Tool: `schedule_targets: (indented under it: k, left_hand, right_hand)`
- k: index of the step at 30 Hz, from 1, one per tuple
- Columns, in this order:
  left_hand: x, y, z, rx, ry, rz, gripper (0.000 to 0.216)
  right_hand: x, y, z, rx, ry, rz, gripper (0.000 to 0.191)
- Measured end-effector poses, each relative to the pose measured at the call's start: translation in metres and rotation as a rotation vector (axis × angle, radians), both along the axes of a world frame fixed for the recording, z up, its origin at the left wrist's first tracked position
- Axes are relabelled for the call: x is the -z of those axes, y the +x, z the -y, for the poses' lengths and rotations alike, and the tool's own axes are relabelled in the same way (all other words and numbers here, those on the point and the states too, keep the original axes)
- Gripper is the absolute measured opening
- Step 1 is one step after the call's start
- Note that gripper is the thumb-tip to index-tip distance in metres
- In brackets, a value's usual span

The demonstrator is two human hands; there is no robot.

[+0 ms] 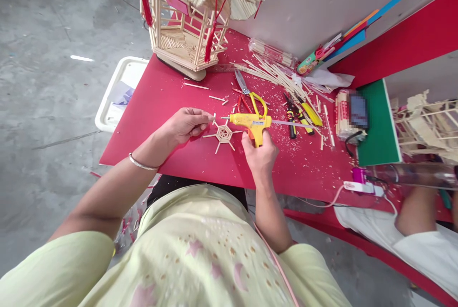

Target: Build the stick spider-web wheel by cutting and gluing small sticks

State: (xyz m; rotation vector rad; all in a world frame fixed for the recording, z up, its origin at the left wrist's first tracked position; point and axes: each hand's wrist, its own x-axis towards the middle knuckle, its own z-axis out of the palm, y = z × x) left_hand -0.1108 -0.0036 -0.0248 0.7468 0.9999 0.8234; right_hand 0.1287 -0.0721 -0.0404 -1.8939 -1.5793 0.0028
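Observation:
My right hand [260, 155] grips the handle of a yellow glue gun [250, 123], whose nozzle points left toward a short wooden stick [214, 118]. My left hand [188, 124] pinches that small stick upright between thumb and fingers, just off the nozzle tip. Below the stick, a web-shaped star of thin sticks [223, 133] lies flat on the red table [168, 106]. A silver bangle sits on my left wrist.
A tall stick-built pavilion model [193, 15] with red tassels stands at the table's far left. Scissors [250, 94], cutters [302, 113], loose sticks and sawdust lie behind the gun. A white tray [118, 92] sits left of the table. Another person sits at the right.

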Motion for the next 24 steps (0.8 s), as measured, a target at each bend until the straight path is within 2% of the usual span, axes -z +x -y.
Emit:
schedule_targets:
  k: [3, 6, 8, 10, 13, 16, 18, 19, 24]
  left_hand:
    - [0.004, 0.002, 0.000, 0.026, 0.027, -0.077, 0.025]
    - [0.005, 0.005, -0.001, 0.060, 0.037, -0.175, 0.025]
    - [0.004, 0.006, -0.001, 0.084, 0.027, -0.230, 0.026]
    - [0.002, 0.008, -0.001, 0.102, 0.015, -0.281, 0.025]
    - [-0.002, 0.011, -0.002, 0.126, -0.002, -0.361, 0.023]
    - [-0.002, 0.016, -0.002, 0.139, -0.015, -0.440, 0.023]
    - [-0.001, 0.019, -0.003, 0.140, -0.016, -0.493, 0.022]
    - [0.000, 0.021, -0.003, 0.141, -0.013, -0.517, 0.022]
    - [0.001, 0.025, -0.005, 0.180, 0.002, -0.590, 0.029]
  right_hand:
    - [0.006, 0.020, -0.020, 0.045, 0.018, 0.057, 0.039]
    - [0.012, 0.041, -0.047, 0.088, -0.074, 0.069, 0.037]
    - [0.011, 0.050, -0.060, 0.087, -0.144, 0.070, 0.041]
    - [0.005, 0.054, -0.063, 0.085, -0.146, 0.116, 0.050]
    - [-0.006, 0.048, -0.047, 0.054, 0.019, 0.219, 0.056]
    - [-0.006, 0.029, -0.018, -0.181, 0.141, 0.171, 0.037]
    - [0.002, 0.015, -0.001, -0.375, 0.094, 0.093, 0.031]
    - [0.008, 0.010, 0.005, -0.418, 0.070, 0.057, 0.029]
    - [0.025, 0.001, 0.014, -0.476, -0.014, -0.010, 0.030]
